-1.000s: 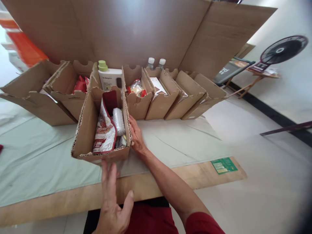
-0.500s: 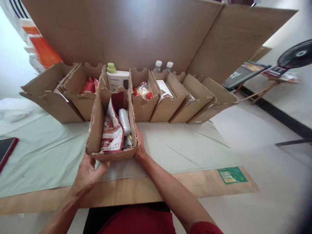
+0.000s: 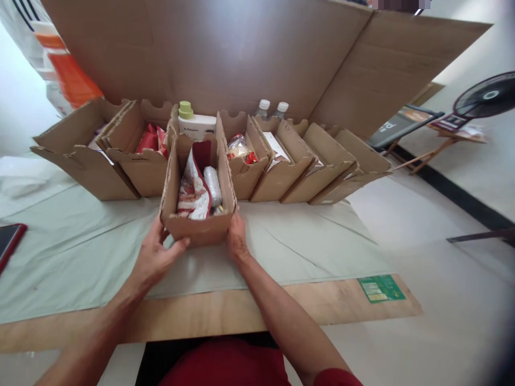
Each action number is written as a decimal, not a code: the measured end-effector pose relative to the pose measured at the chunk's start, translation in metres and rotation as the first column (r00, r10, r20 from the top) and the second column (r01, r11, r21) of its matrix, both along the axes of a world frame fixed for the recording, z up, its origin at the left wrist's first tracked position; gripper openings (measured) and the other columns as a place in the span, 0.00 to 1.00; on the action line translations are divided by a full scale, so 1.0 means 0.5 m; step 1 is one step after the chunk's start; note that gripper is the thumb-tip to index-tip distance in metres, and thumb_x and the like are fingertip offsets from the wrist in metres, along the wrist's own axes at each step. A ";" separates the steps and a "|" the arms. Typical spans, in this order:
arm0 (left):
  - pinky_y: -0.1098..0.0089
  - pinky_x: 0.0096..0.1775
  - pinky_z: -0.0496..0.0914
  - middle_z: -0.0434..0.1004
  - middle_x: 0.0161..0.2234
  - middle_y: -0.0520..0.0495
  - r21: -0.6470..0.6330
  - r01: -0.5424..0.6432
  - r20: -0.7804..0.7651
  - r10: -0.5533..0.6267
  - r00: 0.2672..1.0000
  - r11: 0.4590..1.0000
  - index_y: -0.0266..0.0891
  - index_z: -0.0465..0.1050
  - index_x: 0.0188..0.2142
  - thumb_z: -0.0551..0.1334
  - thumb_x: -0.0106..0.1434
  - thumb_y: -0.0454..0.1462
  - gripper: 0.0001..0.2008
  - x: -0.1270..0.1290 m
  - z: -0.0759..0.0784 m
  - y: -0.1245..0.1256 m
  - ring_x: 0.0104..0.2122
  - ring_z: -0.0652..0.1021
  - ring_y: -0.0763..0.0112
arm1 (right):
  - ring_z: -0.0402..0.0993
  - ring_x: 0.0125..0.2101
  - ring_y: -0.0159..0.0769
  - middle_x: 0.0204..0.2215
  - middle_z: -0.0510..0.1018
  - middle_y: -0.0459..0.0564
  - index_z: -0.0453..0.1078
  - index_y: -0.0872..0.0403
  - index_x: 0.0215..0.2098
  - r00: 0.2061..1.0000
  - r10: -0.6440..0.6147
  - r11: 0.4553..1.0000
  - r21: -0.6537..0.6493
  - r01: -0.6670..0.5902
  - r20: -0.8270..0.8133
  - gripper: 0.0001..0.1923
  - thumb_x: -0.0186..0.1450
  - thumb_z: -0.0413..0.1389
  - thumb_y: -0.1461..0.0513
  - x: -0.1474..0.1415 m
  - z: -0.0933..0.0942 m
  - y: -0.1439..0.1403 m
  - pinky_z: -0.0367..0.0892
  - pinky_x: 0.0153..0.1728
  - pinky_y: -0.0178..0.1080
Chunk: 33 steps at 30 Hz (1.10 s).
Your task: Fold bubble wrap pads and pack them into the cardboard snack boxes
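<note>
Between my hands is an open cardboard box (image 3: 199, 231), in front of the row of similar boxes. My left hand (image 3: 159, 253) grips its left side, the thumb lying along the lower front. On the right side my right hand (image 3: 238, 238) presses against the wall, its fingers partly hidden. Inside the box are a red and white printed pouch (image 3: 193, 187) and a bubble-wrapped roll (image 3: 213, 186), with smaller items partly hidden below. Behind it stands a white bottle with a green cap (image 3: 197, 124), its lower part covered by the box.
Other cardboard boxes line the back: one holds red packets (image 3: 148, 140), another a wrapped snack packet (image 3: 239, 147). Two clear bottles (image 3: 263, 109) stand behind them, before a tall cardboard panel (image 3: 249, 59). A red-edged phone (image 3: 11, 241) lies at left; a fan (image 3: 488, 96) stands at right.
Both hands have moved the box away from me and slightly right, closer to the row. It now covers more of the white bottle.
</note>
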<state>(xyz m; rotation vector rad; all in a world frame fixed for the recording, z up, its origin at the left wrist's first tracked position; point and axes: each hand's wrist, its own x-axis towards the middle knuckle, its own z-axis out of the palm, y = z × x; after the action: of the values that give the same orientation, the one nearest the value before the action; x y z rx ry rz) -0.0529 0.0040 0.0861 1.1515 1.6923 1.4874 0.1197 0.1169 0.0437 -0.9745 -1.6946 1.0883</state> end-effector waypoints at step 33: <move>0.57 0.46 0.78 0.84 0.43 0.43 0.003 0.079 -0.503 -0.067 0.862 0.997 0.43 0.80 0.42 0.62 0.63 0.43 0.12 -0.046 -0.030 -0.031 0.44 0.82 0.57 | 0.82 0.38 0.37 0.43 0.85 0.50 0.76 0.50 0.47 0.991 0.121 0.988 -0.094 -0.126 -0.063 0.13 0.71 0.53 0.55 -0.002 0.106 -0.028 0.77 0.45 0.42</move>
<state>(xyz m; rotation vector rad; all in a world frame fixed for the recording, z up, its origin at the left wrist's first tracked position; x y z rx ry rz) -0.0757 -0.0116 0.0710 1.7107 1.9373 1.2247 0.1187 0.1030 0.0967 -0.9000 -1.6866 1.2790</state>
